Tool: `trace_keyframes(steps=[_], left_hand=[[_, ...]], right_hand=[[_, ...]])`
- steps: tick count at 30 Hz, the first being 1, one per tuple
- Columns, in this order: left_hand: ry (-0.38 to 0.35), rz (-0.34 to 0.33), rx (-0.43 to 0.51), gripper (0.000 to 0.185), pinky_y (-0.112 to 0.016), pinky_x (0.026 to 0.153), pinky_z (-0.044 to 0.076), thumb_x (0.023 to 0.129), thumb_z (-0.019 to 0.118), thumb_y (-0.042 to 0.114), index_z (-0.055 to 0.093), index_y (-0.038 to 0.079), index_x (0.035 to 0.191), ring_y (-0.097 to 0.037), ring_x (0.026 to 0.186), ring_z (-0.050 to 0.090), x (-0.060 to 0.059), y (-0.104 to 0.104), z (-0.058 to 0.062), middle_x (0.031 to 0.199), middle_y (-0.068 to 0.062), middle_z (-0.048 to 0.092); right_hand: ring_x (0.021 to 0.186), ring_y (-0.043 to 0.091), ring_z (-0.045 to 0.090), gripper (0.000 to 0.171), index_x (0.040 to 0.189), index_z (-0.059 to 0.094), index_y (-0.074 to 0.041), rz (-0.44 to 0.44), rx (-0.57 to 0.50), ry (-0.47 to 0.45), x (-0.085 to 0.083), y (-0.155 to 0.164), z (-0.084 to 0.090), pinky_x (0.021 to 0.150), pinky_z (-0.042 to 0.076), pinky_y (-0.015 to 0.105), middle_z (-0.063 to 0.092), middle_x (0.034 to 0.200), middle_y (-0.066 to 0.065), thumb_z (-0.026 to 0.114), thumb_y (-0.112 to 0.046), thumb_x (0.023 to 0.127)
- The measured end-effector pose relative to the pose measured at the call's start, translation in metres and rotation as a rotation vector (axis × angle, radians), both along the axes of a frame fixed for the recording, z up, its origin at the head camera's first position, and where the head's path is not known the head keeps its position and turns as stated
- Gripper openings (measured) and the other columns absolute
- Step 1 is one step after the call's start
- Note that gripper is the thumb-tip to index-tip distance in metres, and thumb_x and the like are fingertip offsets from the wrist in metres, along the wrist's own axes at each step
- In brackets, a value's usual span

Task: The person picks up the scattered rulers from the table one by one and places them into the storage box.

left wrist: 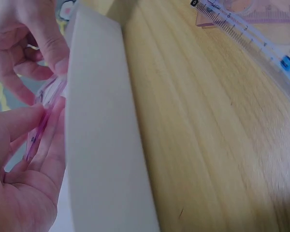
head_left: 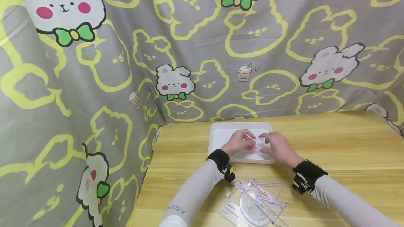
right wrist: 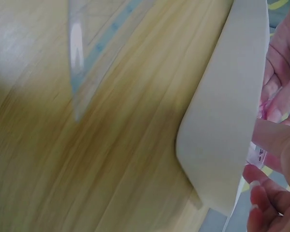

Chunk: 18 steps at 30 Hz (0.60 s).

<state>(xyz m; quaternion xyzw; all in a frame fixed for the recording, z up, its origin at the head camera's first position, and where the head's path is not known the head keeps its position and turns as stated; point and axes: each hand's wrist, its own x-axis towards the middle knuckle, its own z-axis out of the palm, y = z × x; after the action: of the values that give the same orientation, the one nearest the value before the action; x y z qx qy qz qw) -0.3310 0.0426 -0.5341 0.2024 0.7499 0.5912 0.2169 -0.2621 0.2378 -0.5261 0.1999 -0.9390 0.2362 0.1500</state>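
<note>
Over the white tray (head_left: 217, 134), both hands hold a small clear plastic piece (head_left: 260, 144) with a pink tint and small dark marks. My left hand (head_left: 241, 141) pinches its left side between thumb and fingers. On the other side, my right hand (head_left: 279, 147) grips it with bent fingers. The left wrist view shows the piece (left wrist: 37, 133) nearly edge-on, thin with a pink edge. Fingers cover much of it, so its exact kind cannot be told. In the right wrist view the tray's wall (right wrist: 222, 106) hides part of both hands.
On the wooden table (head_left: 347, 150), in front of the tray, lies an overlapping pile of clear drawing tools: set squares (head_left: 268, 199), a round-edged protractor (head_left: 244, 206) and a ruler (head_left: 229, 214). A grey patterned curtain (head_left: 202, 45) hangs behind the table and along its left side.
</note>
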Motion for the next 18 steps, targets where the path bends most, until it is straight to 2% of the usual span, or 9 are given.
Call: trace_keyframes(steps=[4, 10, 14, 18], left_hand=[[0.031, 0.016, -0.059, 0.010, -0.030, 0.064, 0.062, 0.093, 0.073, -0.006, 0.069, -0.002, 0.101, -0.020, 0.068, 0.076, 0.000, 0.010, -0.006, 0.080, -0.013, 0.076], [0.126, 0.005, -0.190, 0.011, -0.022, 0.058, 0.057, 0.091, 0.079, 0.001, 0.072, 0.001, 0.100, -0.010, 0.059, 0.067, 0.000, 0.016, -0.012, 0.079, -0.008, 0.077], [0.218, 0.002, -0.282, 0.012, -0.018, 0.059, 0.050, 0.089, 0.082, 0.006, 0.074, 0.006, 0.098, -0.003, 0.064, 0.064, 0.000, 0.017, -0.014, 0.084, -0.004, 0.078], [0.306, 0.003, -0.327, 0.014, -0.017, 0.067, 0.049, 0.088, 0.083, 0.008, 0.076, 0.008, 0.100, -0.002, 0.072, 0.066, 0.001, 0.017, -0.016, 0.090, -0.005, 0.080]], right_hand=[[0.076, 0.028, 0.057, 0.046, 0.110, 0.073, 0.001, -0.005, 0.039, 0.055, 0.001, 0.006, -0.004, 0.068, 0.044, 0.040, 0.070, 0.083, 0.011, 0.094, -0.011, 0.072], [0.078, 0.027, 0.053, 0.050, 0.109, 0.073, 0.002, -0.016, 0.082, 0.034, 0.004, 0.010, -0.011, 0.071, 0.042, 0.041, 0.067, 0.086, 0.010, 0.095, -0.011, 0.067], [0.083, 0.029, 0.052, 0.051, 0.110, 0.074, 0.002, -0.028, 0.104, 0.046, 0.006, 0.010, -0.014, 0.073, 0.041, 0.042, 0.066, 0.091, 0.011, 0.096, -0.015, 0.067], [0.093, 0.033, 0.052, 0.052, 0.113, 0.075, 0.000, -0.066, 0.119, 0.035, 0.008, 0.009, -0.016, 0.075, 0.037, 0.044, 0.069, 0.103, 0.015, 0.096, -0.020, 0.069]])
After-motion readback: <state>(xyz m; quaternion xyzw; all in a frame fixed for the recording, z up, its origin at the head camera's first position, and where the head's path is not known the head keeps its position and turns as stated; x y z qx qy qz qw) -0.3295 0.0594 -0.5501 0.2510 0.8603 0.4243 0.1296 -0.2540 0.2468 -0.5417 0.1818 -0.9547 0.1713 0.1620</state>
